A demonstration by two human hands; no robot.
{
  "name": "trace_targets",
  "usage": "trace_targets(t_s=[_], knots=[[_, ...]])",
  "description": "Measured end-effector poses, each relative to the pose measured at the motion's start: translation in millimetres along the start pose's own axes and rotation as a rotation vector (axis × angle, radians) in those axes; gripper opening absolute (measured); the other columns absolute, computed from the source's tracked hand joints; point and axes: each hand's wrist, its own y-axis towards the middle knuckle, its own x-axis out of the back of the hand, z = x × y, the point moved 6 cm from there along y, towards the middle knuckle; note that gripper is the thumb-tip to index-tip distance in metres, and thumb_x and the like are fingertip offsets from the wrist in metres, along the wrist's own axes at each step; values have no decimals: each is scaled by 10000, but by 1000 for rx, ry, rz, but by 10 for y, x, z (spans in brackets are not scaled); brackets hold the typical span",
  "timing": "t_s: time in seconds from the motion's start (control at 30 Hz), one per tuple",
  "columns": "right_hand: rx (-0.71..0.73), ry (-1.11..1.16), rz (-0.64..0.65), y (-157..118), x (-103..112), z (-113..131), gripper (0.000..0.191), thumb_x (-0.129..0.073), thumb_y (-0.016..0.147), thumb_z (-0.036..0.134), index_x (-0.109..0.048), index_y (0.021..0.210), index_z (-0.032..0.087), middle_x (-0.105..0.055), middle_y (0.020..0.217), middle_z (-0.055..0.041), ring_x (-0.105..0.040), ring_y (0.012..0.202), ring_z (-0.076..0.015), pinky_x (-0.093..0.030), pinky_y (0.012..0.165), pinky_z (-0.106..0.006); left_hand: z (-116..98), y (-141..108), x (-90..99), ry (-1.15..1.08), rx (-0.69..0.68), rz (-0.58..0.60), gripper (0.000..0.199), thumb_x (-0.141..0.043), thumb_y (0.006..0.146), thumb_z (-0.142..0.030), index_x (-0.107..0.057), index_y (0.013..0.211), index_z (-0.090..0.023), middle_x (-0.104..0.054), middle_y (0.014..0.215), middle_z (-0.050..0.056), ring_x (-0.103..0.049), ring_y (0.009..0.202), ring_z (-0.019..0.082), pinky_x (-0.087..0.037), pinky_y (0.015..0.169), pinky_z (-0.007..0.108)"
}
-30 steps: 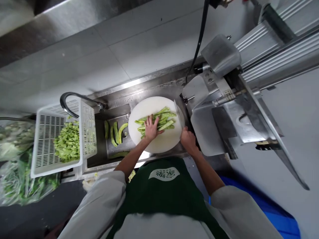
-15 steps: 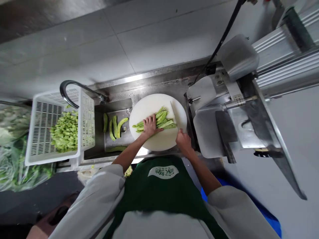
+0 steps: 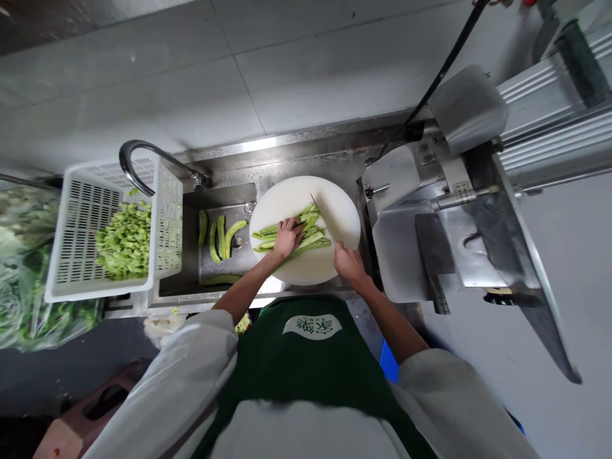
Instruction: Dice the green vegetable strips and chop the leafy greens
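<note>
My left hand [image 3: 287,238] presses down on a bundle of long green gourd strips [image 3: 313,237], its fingers curved over them. The strips lie roughly side by side on a round white cutting board [image 3: 272,197]. My right hand [image 3: 349,262] is closed round the handle of a kitchen knife [image 3: 326,220]. Its blade slants up and to the left over the board, by the right ends of the strips. Whether the edge touches them I cannot tell.
A sink [image 3: 191,280] left of the board holds several green gourd pieces [image 3: 233,237]. Beside it, a white plastic basket [image 3: 167,236] contains chopped green pieces [image 3: 125,245], with a curved faucet [image 3: 157,150] above. A metal slicing machine [image 3: 459,210] stands close on the right.
The knife has tilted, its tip swinging left over the strips' ends. My left hand has shifted slightly on the bundle, and the strips are more spread out.
</note>
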Motion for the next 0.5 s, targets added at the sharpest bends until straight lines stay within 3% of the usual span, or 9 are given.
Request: trace_targets(t_s=[0.17, 0.3, 0.4, 0.5], knots=[[-22, -8, -16, -25, -6, -41, 406, -238, 1068, 278, -549, 1270, 113, -733, 1045, -183, -716, 1006, -280, -485, 867, -330, 37, -94, 30, -55, -25, -54, 344, -492, 1014, -368, -729, 1225, -235, -581, 1339, 113, -457, 1260, 290, -389, 1061, 454], [13, -16, 39, -50, -32, -31, 419, -232, 1059, 233, -523, 1330, 101, -732, 1060, -186, -710, 1026, -276, -482, 883, -335, 11, -194, 77, -30, -5, -37, 405, -534, 986, -492, -717, 1259, -256, -504, 1454, 122, -389, 1375, 324, -344, 1114, 488], [21, -21, 37, -62, -5, -31, 418, -239, 1069, 273, -539, 1312, 115, -731, 1063, -183, -709, 1034, -279, -483, 891, -335, 69, -158, 91, 14, 105, 14, 785, -545, 910, -685, -435, 1557, -254, -309, 1626, 151, -253, 1492, 391, -268, 1166, 564], [-36, -20, -5, -61, 34, -26, 408, -240, 1070, 269, -538, 1299, 110, -729, 1071, -188, -711, 1036, -274, -484, 900, -331, 99, -134, -43, 79, 143, 211, 1210, -598, 769, -821, -86, 1663, -186, -156, 1685, 205, -148, 1525, 473, -181, 1178, 658]])
